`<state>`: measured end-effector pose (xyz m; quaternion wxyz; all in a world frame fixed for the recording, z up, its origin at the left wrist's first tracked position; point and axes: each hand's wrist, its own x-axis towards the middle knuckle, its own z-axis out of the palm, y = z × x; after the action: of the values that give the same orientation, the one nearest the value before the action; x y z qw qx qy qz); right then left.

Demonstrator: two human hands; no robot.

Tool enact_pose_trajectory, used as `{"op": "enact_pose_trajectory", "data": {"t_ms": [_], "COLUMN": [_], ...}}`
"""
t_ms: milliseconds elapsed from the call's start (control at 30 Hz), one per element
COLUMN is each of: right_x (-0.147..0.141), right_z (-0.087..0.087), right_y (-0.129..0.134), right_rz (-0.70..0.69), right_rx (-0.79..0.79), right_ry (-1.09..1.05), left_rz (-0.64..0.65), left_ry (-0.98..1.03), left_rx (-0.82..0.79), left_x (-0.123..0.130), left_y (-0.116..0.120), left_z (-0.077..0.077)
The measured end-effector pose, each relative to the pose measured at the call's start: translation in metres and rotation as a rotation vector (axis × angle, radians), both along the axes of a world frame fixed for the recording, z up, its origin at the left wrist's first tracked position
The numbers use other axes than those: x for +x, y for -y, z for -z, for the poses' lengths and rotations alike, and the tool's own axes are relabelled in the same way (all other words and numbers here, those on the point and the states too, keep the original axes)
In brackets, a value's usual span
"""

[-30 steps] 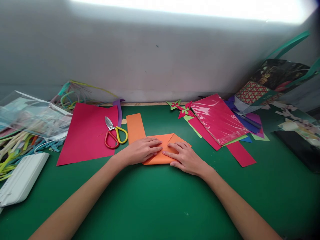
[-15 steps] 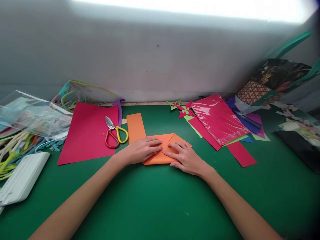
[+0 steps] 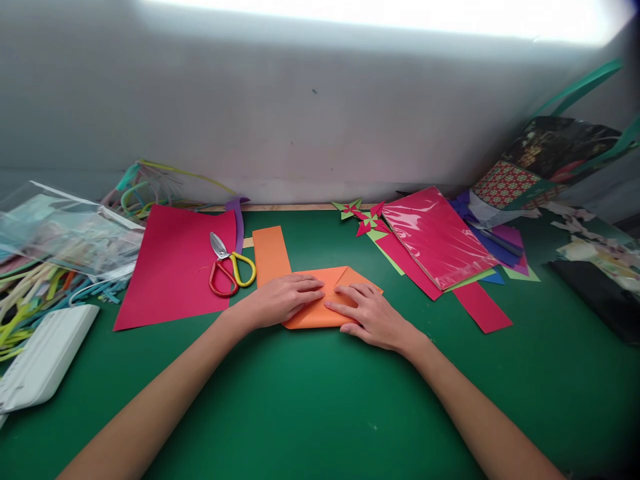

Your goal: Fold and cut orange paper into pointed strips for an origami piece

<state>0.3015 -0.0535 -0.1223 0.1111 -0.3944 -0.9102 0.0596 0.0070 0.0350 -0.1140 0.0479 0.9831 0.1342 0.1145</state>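
A folded sheet of orange paper [image 3: 320, 317] lies flat on the green table, its right end coming to a slanted point. My left hand [image 3: 283, 299] rests on its left part, fingers stretched out and pointing right. On the right part lies my right hand [image 3: 370, 313], palm down with the fingers spread. Both hands touch the paper without gripping it. Behind my left hand is an orange paper strip [image 3: 270, 250], its near end hidden. Scissors [image 3: 230, 267] with one red and one yellow handle lie to the left on a red sheet [image 3: 175, 267].
Folded red-and-green paper stars [image 3: 369, 221] sit near the wall. Right of them is a plastic-wrapped red paper pack [image 3: 440, 237] over loose coloured sheets. A patterned bag [image 3: 515, 183] and black phone-like object [image 3: 597, 300] stand far right. Pipe cleaners [image 3: 30, 300] and a white device [image 3: 47, 360] lie left.
Almost nothing differs. Both hands stay on the orange paper in the same pose, and the whole view has shifted very slightly.
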Motion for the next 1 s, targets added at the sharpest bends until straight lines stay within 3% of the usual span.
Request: {"op": "enact_pose_trajectory", "data": {"t_ms": [667, 1000], "right_x": [0.001, 0.0], "right_z": [0.003, 0.001], "right_y": [-0.001, 0.0], "right_rz": [-0.007, -0.008], "right_rx": [0.008, 0.023], "right_ry": [0.014, 0.005], "left_rz": [-0.001, -0.008], "left_ry": [0.012, -0.048], "left_rx": [0.002, 0.013], "left_x": [-0.002, 0.003], "left_y": [0.0, 0.007], "left_z": [0.002, -0.01]}}
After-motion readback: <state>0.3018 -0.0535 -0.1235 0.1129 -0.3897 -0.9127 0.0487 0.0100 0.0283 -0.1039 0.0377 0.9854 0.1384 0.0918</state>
